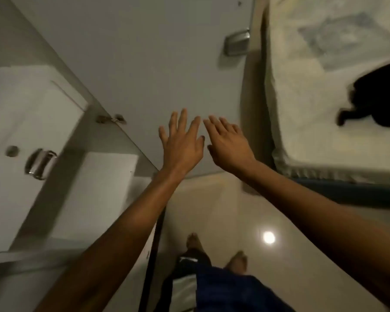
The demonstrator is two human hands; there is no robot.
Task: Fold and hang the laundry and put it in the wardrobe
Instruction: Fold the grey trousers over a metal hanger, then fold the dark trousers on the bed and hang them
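Against one large flat pale-grey wardrobe door, pressing with two bare hands side by side: left hand and right hand, fingers straight and spread, gripping nothing. To the right, lying on one white quilted bed, one black crumpled garment. Nearer, showing two metal door handles.

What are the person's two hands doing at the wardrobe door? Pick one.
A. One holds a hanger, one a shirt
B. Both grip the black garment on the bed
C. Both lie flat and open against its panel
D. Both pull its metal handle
C: the left hand and right hand are spread with straight fingers, side by side on the wardrobe door, well below its metal handle, holding nothing.
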